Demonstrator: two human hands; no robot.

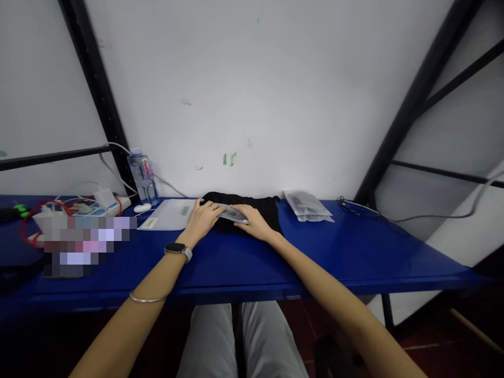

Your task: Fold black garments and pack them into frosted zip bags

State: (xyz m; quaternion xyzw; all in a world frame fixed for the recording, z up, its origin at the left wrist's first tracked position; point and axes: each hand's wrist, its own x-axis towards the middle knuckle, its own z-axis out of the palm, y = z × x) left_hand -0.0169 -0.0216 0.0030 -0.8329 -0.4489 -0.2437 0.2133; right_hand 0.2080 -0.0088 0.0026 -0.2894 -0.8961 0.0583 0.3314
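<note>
A black cloth [268, 211] lies on the blue table near the wall. On it rests a small clear plastic packet [232, 213] between my two hands. My left hand [203, 218] has its fingers on the packet's left end, and a ring and a watch show on that side. My right hand [254, 221] holds the packet's right end, thumb at the near edge and fingers on top. Left of the cloth, a flat frosted bag [170, 214] with a label lies beside my left hand. Several frosted bags [306, 206] are stacked to the right of the cloth.
The blue table [354, 252] meets a white wall. At the back left stand a water bottle [142, 176] and a white oval object [142, 208]. A power strip [114, 206], red and white cables and a blurred-out item crowd the left. A thin cable [368, 209] runs along the right.
</note>
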